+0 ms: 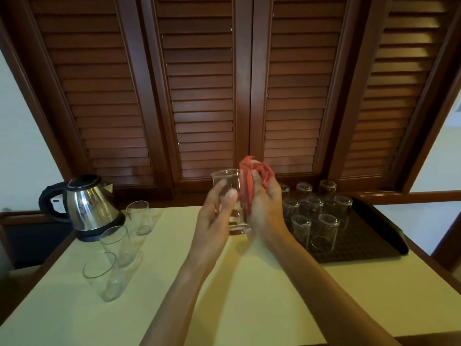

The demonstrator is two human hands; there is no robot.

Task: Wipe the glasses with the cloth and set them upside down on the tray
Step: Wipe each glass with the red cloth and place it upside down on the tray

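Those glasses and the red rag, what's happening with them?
A person is polishing glasses. The left hand holds one upright glass while the right hand presses a red cloth against its side. Several glasses already stand upside down on the dark tray to the right. Three upright glasses wait beside the kettle.

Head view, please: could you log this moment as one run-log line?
phase: wiping | left hand: holds glass upright | right hand: presses red cloth on glass | tray: inverted glasses | three upright glasses by kettle
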